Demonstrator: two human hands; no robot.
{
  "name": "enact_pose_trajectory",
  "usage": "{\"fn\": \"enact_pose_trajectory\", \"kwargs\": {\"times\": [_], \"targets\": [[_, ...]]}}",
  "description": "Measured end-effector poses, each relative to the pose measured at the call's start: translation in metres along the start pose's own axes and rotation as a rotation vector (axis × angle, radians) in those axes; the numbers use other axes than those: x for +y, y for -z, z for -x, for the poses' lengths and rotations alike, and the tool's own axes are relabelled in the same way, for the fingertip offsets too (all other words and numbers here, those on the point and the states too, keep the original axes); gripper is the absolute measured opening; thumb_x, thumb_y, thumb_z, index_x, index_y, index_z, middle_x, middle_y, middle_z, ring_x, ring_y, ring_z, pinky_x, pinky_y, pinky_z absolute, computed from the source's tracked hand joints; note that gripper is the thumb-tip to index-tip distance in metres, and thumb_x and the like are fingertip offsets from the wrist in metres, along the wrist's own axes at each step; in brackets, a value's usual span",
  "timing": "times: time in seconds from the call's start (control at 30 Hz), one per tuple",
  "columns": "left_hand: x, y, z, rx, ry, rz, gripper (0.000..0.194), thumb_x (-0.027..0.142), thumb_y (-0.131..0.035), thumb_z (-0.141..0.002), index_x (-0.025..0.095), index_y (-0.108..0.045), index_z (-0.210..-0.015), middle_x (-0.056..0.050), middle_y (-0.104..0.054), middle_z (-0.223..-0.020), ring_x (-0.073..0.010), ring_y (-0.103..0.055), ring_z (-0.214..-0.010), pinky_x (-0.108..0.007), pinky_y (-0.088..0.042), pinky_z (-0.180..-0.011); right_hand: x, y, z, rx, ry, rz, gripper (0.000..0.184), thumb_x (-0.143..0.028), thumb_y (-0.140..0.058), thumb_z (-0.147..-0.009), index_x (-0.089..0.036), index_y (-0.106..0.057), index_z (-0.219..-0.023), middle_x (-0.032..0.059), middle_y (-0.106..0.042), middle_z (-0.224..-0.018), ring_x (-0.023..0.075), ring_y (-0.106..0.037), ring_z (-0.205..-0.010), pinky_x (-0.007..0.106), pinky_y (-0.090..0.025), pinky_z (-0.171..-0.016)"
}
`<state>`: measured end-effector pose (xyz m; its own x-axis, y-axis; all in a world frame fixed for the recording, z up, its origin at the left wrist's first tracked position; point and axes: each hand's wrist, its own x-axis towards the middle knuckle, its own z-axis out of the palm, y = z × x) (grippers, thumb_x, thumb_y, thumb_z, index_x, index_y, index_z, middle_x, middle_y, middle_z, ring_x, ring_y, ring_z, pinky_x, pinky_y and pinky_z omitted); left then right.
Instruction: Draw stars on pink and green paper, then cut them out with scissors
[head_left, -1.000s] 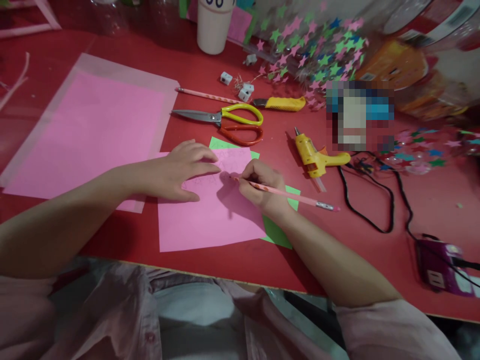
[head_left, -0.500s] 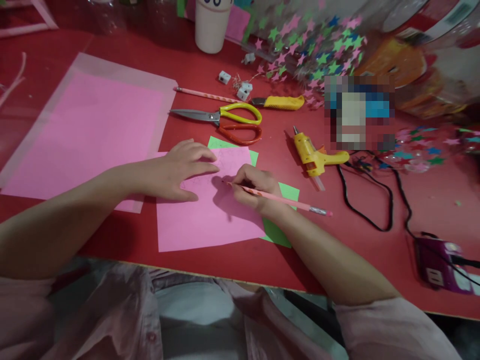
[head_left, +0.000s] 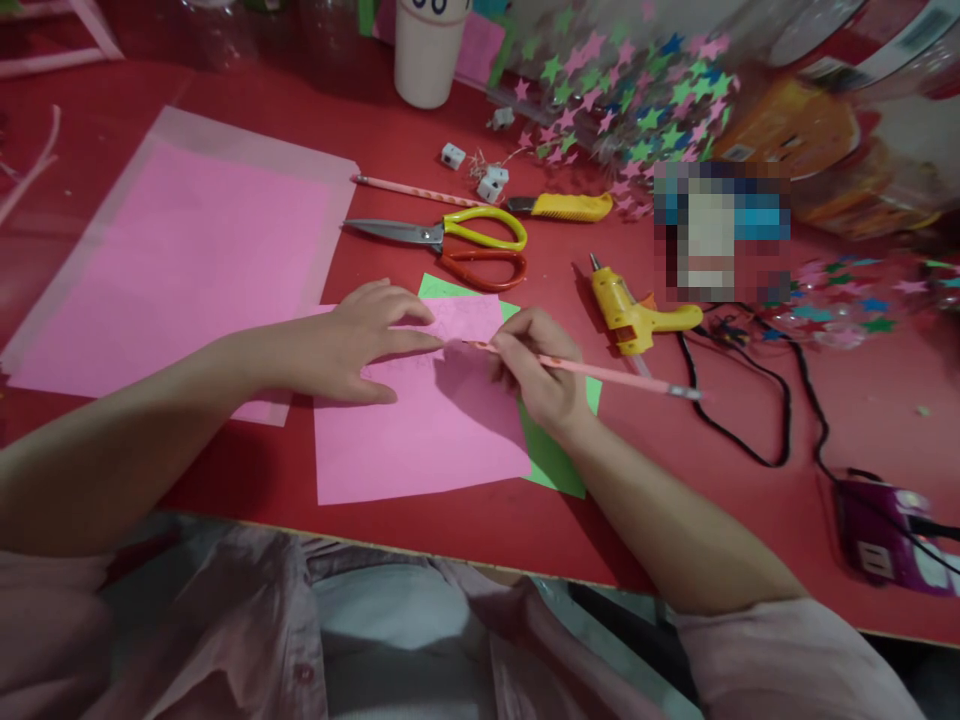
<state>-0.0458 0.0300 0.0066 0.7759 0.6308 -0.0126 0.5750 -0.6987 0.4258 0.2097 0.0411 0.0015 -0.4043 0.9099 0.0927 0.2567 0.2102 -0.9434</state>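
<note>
My left hand (head_left: 371, 345) lies flat with its fingers spread on a pink sheet of paper (head_left: 405, 450). Faint pencil marks show near its fingertips. A pink pencil (head_left: 622, 376) is pinched in my right hand (head_left: 540, 365), its tip close to my left index finger and its eraser end pointing right. Whether the tip touches the paper I cannot tell. Beneath the pink sheet, a green sheet (head_left: 555, 465) sticks out at the right and the top. Beyond my hands lie scissors (head_left: 431, 236) with one yellow and one red handle.
Larger pink sheets (head_left: 202, 260) lie at left. Past the scissors are another pencil (head_left: 420, 190), a yellow utility knife (head_left: 570, 206) and a white cup (head_left: 427, 60). A yellow glue gun (head_left: 630, 315), its black cord (head_left: 787, 420) and a purple box (head_left: 889, 535) sit at right.
My right hand has moved up and to the right with the pencil, lifting its palm side somewhat. My left hand has stayed in place on the paper.
</note>
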Motion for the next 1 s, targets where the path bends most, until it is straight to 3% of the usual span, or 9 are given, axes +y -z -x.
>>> {"fn": "enact_pose_trajectory", "kwargs": {"times": [0.13,0.27,0.37,0.5,0.67,1.0], "targets": [[0.003,0.005,0.003,0.002,0.037,0.011,0.051,0.045,-0.059,-0.086,0.025,-0.058,-0.133,-0.012,-0.048,-0.14,-0.032,-0.038,-0.133,-0.052,-0.026,-0.116,0.0,0.005,-0.004,0.019,-0.088,-0.05,0.014,-0.026,-0.056,-0.084,-0.024,-0.047,-0.074,-0.0067,-0.051,-0.053,0.0085,-0.043,-0.042,0.023,-0.032,-0.044],[0.007,0.003,0.004,0.093,0.038,0.036,0.04,0.046,-0.058,-0.088,0.021,-0.065,-0.118,-0.013,-0.049,-0.138,-0.0323,-0.039,-0.134,-0.051,-0.03,-0.115,-0.003,0.006,-0.004,-0.07,-0.008,0.033,0.01,-0.018,-0.061,-0.071,-0.021,-0.053,-0.073,-0.0044,-0.053,-0.063,0.0091,-0.046,-0.054,0.023,-0.033,-0.049],[0.009,-0.002,0.004,0.115,-0.011,0.038,0.045,0.042,-0.06,-0.089,0.019,-0.059,-0.128,-0.014,-0.042,-0.15,-0.0324,-0.032,-0.143,-0.05,-0.026,-0.119,-0.006,0.005,-0.001,-0.135,0.037,0.114,0.008,-0.013,-0.056,-0.07,-0.021,-0.054,-0.07,-0.0035,-0.054,-0.064,0.0092,-0.044,-0.055,0.023,-0.032,-0.05],[0.009,-0.005,0.003,0.038,-0.006,0.006,0.062,0.042,-0.061,-0.089,0.021,-0.044,-0.145,-0.012,-0.037,-0.157,-0.0313,-0.028,-0.147,-0.048,-0.024,-0.12,-0.005,0.004,0.001,-0.129,0.059,0.159,0.01,-0.013,-0.056,-0.072,-0.021,-0.051,-0.066,-0.0043,-0.05,-0.059,0.009,-0.041,-0.054,0.024,-0.031,-0.05],[0.012,0.0,0.002,0.006,0.052,-0.047,0.063,0.049,-0.061,-0.087,0.022,-0.048,-0.142,-0.012,-0.042,-0.152,-0.0322,-0.038,-0.139,-0.046,-0.03,-0.115,-0.001,0.002,0.0,-0.124,0.075,0.16,0.012,-0.014,-0.056,-0.074,-0.021,-0.05,-0.066,-0.0051,-0.049,-0.059,0.0081,-0.04,-0.052,0.024,-0.031,-0.05],[0.012,-0.002,0.002,0.004,0.066,-0.007,0.062,0.048,-0.061,-0.086,0.026,-0.048,-0.143,-0.012,-0.039,-0.152,-0.0342,-0.036,-0.138,-0.05,-0.029,-0.114,-0.001,0.003,-0.001,-0.196,0.047,0.174,0.01,-0.014,-0.057,-0.075,-0.021,-0.053,-0.069,-0.0041,-0.053,-0.063,0.0093,-0.045,-0.057,0.025,-0.033,-0.054]]}}
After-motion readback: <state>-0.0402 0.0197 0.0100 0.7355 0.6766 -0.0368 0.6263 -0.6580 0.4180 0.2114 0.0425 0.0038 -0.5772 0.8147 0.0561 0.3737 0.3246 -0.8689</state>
